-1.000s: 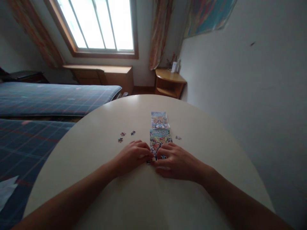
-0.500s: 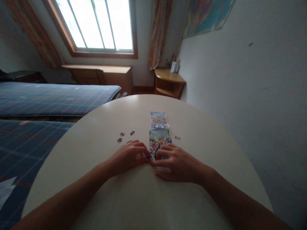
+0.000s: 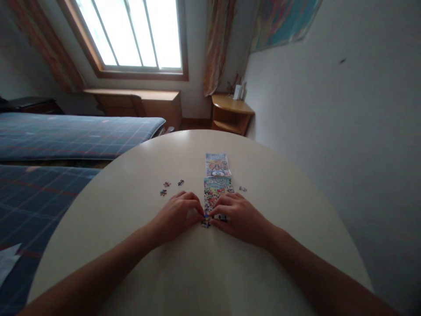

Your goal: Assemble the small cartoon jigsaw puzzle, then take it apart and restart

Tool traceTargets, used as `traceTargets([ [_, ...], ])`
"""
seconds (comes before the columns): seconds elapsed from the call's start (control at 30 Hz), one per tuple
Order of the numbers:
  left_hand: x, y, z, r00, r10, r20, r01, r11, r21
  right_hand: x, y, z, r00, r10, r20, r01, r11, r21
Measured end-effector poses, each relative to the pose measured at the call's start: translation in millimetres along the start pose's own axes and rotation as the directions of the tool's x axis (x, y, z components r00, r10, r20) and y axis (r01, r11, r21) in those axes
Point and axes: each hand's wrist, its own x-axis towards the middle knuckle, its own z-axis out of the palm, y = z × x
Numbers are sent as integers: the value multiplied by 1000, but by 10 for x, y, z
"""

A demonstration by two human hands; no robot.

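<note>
A partly assembled jigsaw puzzle (image 3: 212, 193) with a crowded, colourful picture lies on the white table. At its near left corner sits a blue and dark jigsaw piece (image 3: 205, 222). My left hand (image 3: 184, 215) comes at this piece from the left, thumb and fingertips closed on its edge. From the right, my right hand (image 3: 238, 216) reaches over the puzzle's near edge, thumb and index finger pinched against the same corner. That hand hides part of the puzzle's near right side. Just beyond the puzzle lies a printed picture sheet (image 3: 217, 164).
Several loose jigsaw pieces lie about: a reddish piece (image 3: 167, 184), a greenish piece (image 3: 163, 192) and a dark piece (image 3: 180, 182) on the left, a pale piece (image 3: 242, 188) on the right. The round table (image 3: 279, 188) stands between plaid mattresses (image 3: 82, 134) and a wall (image 3: 329, 118).
My right hand has shifted slightly up and its fingers have drawn together toward the puzzle's near left corner. My left hand has barely moved.
</note>
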Motion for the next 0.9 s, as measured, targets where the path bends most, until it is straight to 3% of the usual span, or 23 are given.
traceTargets([
  [0.3, 22, 31, 64, 997, -83, -7, 83, 997, -7, 29, -25, 55, 995, 100, 2, -100, 991, 90],
  [0.73, 20, -17, 141, 994, -20, -112, 19, 1000, -8, 28, -48, 59, 987, 154, -38, -150, 983, 104],
  [0.9, 12, 9, 119, 995, 30, -92, -30, 1000, 2, 21, -20, 72, 986, 159, -46, -154, 983, 100],
])
